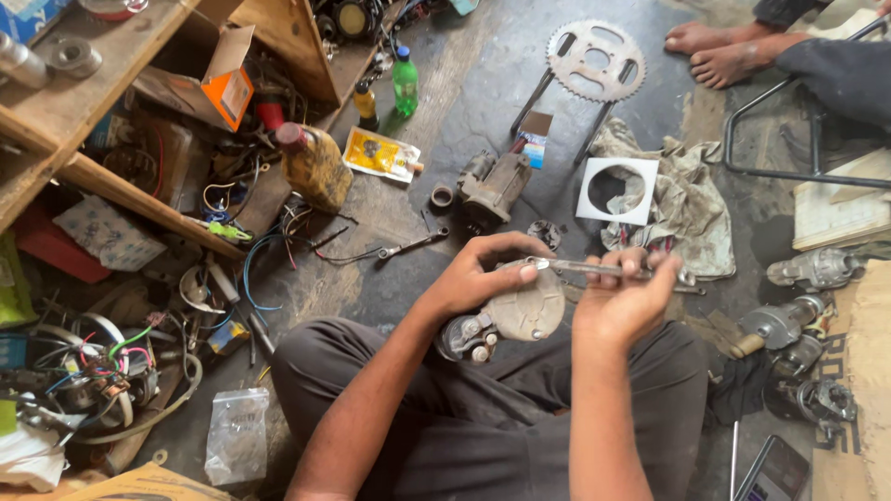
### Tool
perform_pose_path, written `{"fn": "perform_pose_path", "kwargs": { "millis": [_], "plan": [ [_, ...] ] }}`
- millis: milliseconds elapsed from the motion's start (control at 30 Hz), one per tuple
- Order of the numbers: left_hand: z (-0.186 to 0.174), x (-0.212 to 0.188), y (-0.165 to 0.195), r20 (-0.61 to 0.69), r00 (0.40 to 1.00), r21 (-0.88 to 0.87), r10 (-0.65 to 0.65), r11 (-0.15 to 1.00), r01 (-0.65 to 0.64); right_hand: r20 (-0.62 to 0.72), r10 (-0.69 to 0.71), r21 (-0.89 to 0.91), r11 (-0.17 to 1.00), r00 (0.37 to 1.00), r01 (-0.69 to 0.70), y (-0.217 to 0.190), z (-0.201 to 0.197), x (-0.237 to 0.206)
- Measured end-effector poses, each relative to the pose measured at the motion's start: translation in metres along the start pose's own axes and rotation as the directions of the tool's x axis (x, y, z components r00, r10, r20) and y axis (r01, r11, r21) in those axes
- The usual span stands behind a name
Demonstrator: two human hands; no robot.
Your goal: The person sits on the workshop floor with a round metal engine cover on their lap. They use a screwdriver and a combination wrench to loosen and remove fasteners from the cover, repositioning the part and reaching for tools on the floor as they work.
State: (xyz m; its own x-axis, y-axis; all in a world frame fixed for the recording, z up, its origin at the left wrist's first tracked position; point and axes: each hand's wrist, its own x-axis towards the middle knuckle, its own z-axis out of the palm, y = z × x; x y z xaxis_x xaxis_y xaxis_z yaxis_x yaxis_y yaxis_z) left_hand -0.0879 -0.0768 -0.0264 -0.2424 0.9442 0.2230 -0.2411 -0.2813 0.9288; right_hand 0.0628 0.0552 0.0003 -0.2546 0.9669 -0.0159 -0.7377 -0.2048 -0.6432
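Gripping the starter motor [509, 314] over your lap, your left hand [478, 274] was closed on its housing; your right hand [624, 301], just right of it, pinched a slim metal tool [585, 269] lying crosswise, tip touching the motor's top.

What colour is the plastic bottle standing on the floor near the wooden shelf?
Green, with a blue cap: the plastic bottle shows best in the head view, upright near the wooden shelf.

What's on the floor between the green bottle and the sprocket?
In the head view, the stretch of dark floor between the green bottle and the sprocket is bare; the small box lies below that line.
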Motion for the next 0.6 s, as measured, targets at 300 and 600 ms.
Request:
{"fn": "perform_pose_path", "kwargs": {
  "millis": [300, 600],
  "plan": [
    [-0.003, 0.005, -0.003, 0.055, 0.998, -0.138, -0.024, 0.99, 0.031, 0.24, 0.523, -0.381, 0.826, 0.818, -0.416, 0.039, 0.085, 0.081],
    [-0.003, 0.006, 0.004, -0.065, 0.993, 0.013, -0.102, 0.995, 0.103, 0.703, 0.635, -0.469, 0.074, 0.321, 0.88, 0.086, 0.163, 0.013]
  ]
}}
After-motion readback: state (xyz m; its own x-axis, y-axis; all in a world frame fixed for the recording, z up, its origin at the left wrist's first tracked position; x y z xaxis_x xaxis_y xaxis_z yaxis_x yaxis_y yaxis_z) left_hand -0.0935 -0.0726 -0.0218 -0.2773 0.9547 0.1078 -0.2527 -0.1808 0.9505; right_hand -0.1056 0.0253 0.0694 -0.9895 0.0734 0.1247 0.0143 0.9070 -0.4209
